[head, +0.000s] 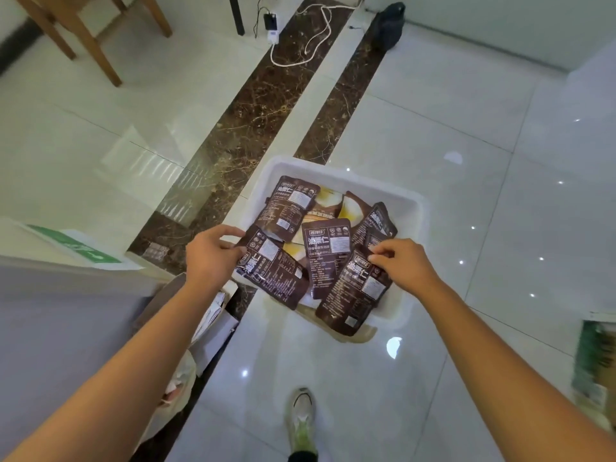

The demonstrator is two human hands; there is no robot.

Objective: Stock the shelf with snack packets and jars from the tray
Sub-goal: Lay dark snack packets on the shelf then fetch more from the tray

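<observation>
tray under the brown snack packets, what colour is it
White; the shallow rectangular plastic tray shows it best in the head view.

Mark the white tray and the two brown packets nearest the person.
white tray (383,185): head view, on its far rim.
near-left packet (273,272): head view, on its printed middle.
near-right packet (352,295): head view, on its printed middle.

Dark brown packets (328,251) with white print; white tray (410,201).

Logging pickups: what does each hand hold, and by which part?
The left hand pinches the left brown packet by its left edge; the right hand pinches the right brown packet at its upper right corner.
</observation>
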